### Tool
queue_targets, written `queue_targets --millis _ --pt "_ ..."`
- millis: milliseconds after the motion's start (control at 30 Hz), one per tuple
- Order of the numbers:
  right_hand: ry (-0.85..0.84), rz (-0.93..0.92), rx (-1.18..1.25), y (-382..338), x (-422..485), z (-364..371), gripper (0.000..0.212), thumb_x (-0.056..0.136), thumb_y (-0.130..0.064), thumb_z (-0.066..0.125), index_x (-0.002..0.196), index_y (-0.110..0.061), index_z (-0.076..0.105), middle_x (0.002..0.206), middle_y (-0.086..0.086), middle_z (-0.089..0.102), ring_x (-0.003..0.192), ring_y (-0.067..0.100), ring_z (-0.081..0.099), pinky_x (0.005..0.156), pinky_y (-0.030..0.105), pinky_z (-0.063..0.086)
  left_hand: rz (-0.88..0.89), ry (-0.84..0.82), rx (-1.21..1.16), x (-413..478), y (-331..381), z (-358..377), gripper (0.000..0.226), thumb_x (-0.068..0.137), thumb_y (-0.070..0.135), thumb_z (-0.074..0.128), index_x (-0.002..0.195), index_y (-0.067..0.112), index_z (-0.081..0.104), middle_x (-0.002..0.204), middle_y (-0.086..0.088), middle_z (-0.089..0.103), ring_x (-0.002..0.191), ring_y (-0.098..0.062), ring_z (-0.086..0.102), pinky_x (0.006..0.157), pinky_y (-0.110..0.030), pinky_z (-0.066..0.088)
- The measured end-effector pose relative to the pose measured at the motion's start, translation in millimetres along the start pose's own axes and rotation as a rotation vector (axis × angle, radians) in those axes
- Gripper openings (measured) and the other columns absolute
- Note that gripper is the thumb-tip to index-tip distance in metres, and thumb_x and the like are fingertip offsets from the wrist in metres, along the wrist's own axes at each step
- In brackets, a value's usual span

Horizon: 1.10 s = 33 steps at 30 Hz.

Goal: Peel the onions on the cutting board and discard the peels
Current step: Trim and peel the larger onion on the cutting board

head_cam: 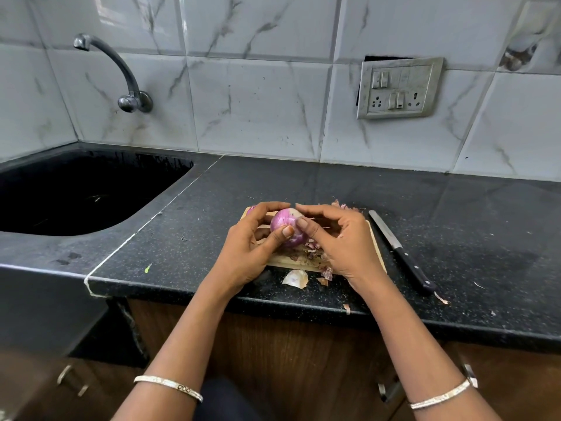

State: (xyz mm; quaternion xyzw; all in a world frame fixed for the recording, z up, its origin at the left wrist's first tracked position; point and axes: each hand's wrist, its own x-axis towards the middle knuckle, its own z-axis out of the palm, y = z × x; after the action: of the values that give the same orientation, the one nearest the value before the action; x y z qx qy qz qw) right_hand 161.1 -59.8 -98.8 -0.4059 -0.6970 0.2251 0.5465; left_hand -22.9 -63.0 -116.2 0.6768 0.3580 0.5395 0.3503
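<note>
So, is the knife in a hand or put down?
Put down. The knife lies on the counter right of the board; the left hand and the right hand both hold the onion.

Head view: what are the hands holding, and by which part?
A round purple onion, partly peeled. The left hand grips its left side, thumb pressed on the front. The right hand grips its right side with thumb and fingers.

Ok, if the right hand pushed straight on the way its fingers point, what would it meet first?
The onion: fingers of the right hand point left at it, thumb apparently touching. The left hand holds it just behind.
</note>
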Motion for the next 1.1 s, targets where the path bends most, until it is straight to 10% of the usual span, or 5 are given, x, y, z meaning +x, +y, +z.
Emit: queue_targets --millis 200,333,467,600,1100 --pt "0.121 0.222 0.226 7 3 -5 0.01 0.082 -0.023 0.081 0.087 -0.015 0.082 0.082 0.004 0.078 0.077 0.016 0.071 0.071 0.035 0.054 -0.011 0.005 0.067 0 3 2 0.039 0.093 0.037 0.064 0.126 0.017 0.065 0.113 -0.006 0.071 0.098 -0.006 0.071 0.079 -0.02 0.057" --pt "0.002 0.171 0.023 8 1 -4 0.02 0.095 -0.008 0.068 0.105 -0.021 0.079 0.097 -0.01 0.078 0.098 -0.001 0.068 0.099 0.035 0.053 -0.023 0.036 0.032 2 -2 1 0.034 0.097 0.043 0.063 0.125 0.023 0.065 0.116 -0.005 0.071 0.104 -0.016 0.071 0.083 -0.03 0.06" --pt "-0.142 0.056 -0.1 -1 -2 -2 0.037 0.095 0.004 0.061 0.126 -0.015 0.07 0.119 -0.008 0.071 0.113 -0.019 0.053 0.094 -0.008 0.023 -0.074 0.055 -0.095 1 0 2 0.036 0.097 0.037 0.058 0.127 0.016 0.062 0.117 -0.011 0.07 0.1 -0.021 0.075 0.077 -0.031 0.062" --pt "-0.046 -0.083 -0.314 6 2 1 0.032 0.091 0.001 0.066 0.12 -0.012 0.074 0.115 -0.001 0.075 0.11 0.011 0.066 0.094 -0.007 0.023 -0.103 0.031 -0.153 2 -3 2 0.039 0.096 0.042 0.057 0.127 0.018 0.063 0.125 -0.015 0.065 0.105 -0.026 0.073 0.08 -0.039 0.063" --pt "0.075 -0.207 -0.44 4 -2 6 0.008 0.08 -0.016 0.07 0.076 -0.01 0.074 0.076 0.001 0.067 0.069 0.014 0.06 0.068 0.035 0.048 -0.112 -0.043 -0.183 0 8 1 0.029 0.107 0.033 0.05 0.133 0.03 0.061 0.133 -0.006 0.059 0.119 -0.029 0.065 0.088 -0.039 0.061"
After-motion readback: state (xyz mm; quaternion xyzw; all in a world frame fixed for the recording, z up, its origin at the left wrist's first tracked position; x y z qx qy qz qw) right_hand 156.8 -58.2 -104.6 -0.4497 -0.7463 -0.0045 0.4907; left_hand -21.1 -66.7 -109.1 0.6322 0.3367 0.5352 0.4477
